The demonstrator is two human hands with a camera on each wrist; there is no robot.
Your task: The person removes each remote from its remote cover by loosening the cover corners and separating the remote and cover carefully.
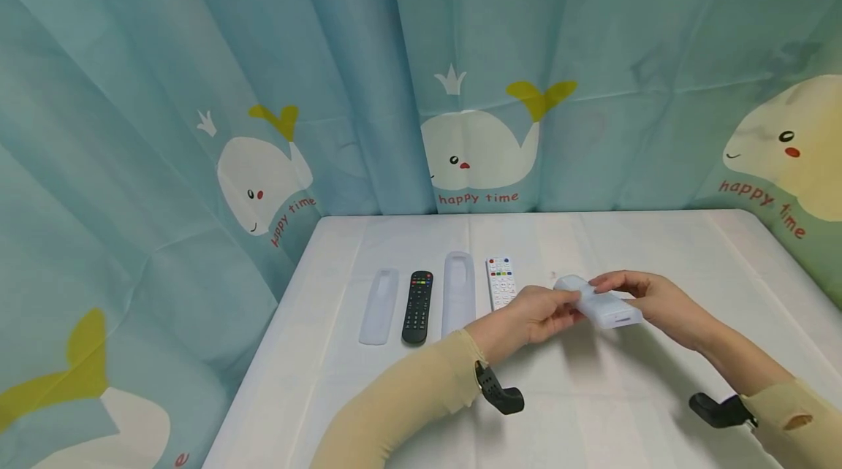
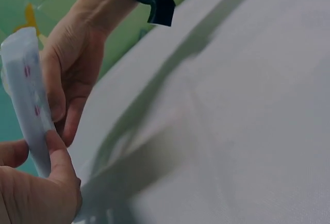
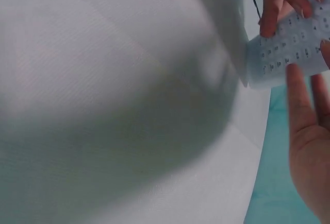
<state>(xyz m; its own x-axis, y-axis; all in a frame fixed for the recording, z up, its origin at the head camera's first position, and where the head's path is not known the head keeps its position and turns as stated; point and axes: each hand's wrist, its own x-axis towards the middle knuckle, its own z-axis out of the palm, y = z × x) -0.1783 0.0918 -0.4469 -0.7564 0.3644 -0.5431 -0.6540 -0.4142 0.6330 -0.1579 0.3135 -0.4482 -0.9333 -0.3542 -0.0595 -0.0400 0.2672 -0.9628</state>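
Observation:
A white remote control in a translucent sleeve (image 1: pixel 604 307) is held tilted above the table by both hands. My left hand (image 1: pixel 534 313) pinches its left side between thumb and fingers. On the other side my right hand (image 1: pixel 666 306) holds it, fingers at its upper edge. Rows of keys on the sleeved remote (image 3: pixel 289 54) show through the cover in the right wrist view, with fingertips of both hands against them. In the left wrist view the sleeved remote (image 2: pixel 28 100) is seen edge-on, reddish marks showing through it.
On the white table (image 1: pixel 368 403) lie, left to right, a translucent sleeve (image 1: pixel 379 306), a black remote control (image 1: pixel 417 307), a longer translucent sleeve (image 1: pixel 458 290) and a white remote control (image 1: pixel 501 280), partly behind my left hand. A blue-green curtain (image 1: pixel 355 89) hangs behind.

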